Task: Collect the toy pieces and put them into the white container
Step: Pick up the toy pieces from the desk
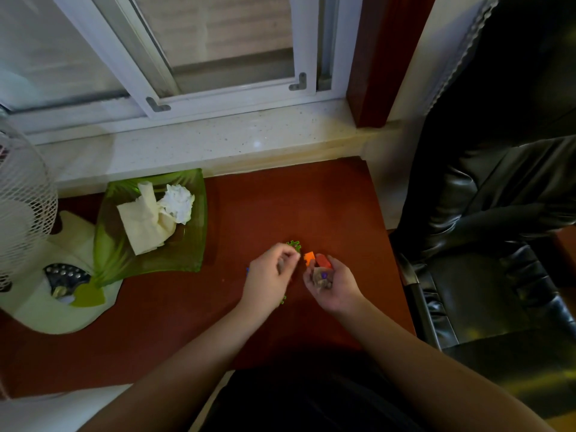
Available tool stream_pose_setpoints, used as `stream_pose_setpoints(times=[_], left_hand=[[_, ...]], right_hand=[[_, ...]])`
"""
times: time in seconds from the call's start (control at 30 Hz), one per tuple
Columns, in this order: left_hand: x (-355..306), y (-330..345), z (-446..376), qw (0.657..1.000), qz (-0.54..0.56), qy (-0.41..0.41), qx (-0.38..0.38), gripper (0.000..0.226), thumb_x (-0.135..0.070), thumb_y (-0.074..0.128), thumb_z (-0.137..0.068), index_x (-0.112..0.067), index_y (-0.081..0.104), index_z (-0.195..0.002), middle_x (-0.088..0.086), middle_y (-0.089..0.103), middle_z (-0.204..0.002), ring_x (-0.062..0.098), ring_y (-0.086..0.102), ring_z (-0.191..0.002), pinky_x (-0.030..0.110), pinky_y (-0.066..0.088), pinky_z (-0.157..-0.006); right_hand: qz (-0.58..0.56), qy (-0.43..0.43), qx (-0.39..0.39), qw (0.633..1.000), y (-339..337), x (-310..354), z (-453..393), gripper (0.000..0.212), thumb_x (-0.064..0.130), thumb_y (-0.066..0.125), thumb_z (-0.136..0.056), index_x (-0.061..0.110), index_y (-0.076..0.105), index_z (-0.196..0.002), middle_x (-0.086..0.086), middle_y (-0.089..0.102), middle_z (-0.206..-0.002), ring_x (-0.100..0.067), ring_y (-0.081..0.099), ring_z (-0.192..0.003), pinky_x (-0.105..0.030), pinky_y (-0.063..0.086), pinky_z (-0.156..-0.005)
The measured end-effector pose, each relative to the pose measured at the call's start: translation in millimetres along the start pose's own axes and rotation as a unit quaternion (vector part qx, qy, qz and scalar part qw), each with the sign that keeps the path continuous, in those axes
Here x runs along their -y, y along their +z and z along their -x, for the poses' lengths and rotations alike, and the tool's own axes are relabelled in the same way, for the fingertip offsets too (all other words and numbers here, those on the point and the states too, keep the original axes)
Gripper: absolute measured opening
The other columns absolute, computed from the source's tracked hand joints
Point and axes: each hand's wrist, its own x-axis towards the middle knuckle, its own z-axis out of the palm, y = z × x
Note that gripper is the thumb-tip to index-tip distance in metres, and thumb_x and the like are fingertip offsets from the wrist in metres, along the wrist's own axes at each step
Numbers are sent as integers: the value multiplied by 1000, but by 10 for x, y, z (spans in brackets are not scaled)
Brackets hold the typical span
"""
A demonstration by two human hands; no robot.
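A: So, what surrounds the work?
B: A black chair [498, 244] on the right, a white fan [28, 213] on the left, and a green dish [193, 244] of crumpled tissues on the red table [187, 307].
A: And the hands?
B: The left hand [269, 272] pinches a green toy piece [294, 244]; the right hand [333, 285], cupped, holds red and orange pieces [318, 260].

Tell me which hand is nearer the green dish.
Left. The left hand sits just right of the green dish, fingers curled at a green piece. The right hand is farther right, holding toy pieces.
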Motion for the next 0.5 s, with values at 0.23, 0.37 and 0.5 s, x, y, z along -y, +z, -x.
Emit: stream_pose_setpoints(times=[0.23, 0.37, 0.5], left_hand=[[428, -48, -299, 983, -127, -130, 40, 16, -33, 58, -92, -19, 63, -88, -10, 50, -58, 9, 51, -58, 28, 35, -56], [460, 95, -480, 976, -167, -101, 92, 10, -33, 63, -89, -24, 63, -93, -8, 51, -54, 15, 57, -59, 30, 37, -51], [467, 290, -624, 969, -213, -38, 117, 17, -33, 63, -88, -27, 64, -104, -5, 61, -78, 21, 63, -79, 28, 35, -58]], right_hand=[[32, 14, -26, 999, -107, 70, 60, 21, 28, 53, -96, 8, 52, -90, -8, 53, -69, -12, 46, -57, -20, 38, -47], [51, 7, -34, 998, -166, 127, 95, 22, 28, 56, -94, 10, 49, -84, -4, 48, -61, -8, 37, -48, -17, 32, -37], [51, -13, -46, 998, -258, 222, 105, 21, 26, 57, -94, 10, 50, -83, -3, 47, -58, -7, 35, -41, -17, 30, -35]])
